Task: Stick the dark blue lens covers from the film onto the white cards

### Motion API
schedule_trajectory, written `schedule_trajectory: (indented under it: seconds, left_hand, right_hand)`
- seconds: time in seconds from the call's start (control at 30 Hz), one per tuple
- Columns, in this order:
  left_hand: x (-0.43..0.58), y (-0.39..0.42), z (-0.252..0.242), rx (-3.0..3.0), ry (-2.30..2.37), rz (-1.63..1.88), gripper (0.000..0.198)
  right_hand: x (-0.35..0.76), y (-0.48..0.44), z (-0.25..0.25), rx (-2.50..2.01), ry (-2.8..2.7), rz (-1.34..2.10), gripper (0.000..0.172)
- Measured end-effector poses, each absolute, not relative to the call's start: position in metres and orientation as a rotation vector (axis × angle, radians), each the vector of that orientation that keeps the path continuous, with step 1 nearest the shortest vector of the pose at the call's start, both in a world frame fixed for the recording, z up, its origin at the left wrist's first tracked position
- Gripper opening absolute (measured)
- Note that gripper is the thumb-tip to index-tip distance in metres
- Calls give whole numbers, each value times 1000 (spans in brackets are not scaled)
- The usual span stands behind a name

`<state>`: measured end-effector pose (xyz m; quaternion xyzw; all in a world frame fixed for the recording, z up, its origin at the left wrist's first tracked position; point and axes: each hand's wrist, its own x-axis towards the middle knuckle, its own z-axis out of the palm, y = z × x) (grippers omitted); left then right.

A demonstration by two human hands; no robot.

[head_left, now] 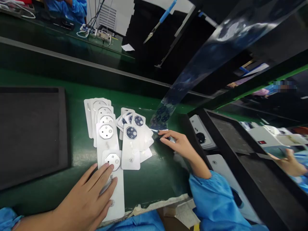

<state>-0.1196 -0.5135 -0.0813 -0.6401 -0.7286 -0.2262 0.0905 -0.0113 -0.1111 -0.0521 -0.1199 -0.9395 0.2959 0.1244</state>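
My left hand [96, 189] lies flat with fingers spread, its fingertips touching the lowest white phone back cover [117, 195] and its octagonal white camera ring [112, 161]. More white covers [107, 144] overlap in a column above it. Beside them is a fanned pile of white covers with dark blue camera rings [131, 154]. To the right, my right hand [176, 142] has thumb and forefinger pinched at the lower end of a clear plastic strip [184, 78] that bears dark blue pieces. A dark piece shows under these fingers; what they grip is hidden.
A black tray [33, 134] lies at the left. At the right, black trays [223, 128] hold white back covers [202, 133]. A screwdriver with a blue handle [167, 12] is at the top. Co-workers in blue sleeves sit beyond the ledge and at far right.
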Motion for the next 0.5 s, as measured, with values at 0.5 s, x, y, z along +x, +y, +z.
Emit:
schedule_trajectory:
  seconds: [0.5]
  left_hand:
    - [-118,-515,-68,-1940,-2170,-570,34]
  right_hand:
    - [-66,-261,-19,-359,-2281,2601,56]
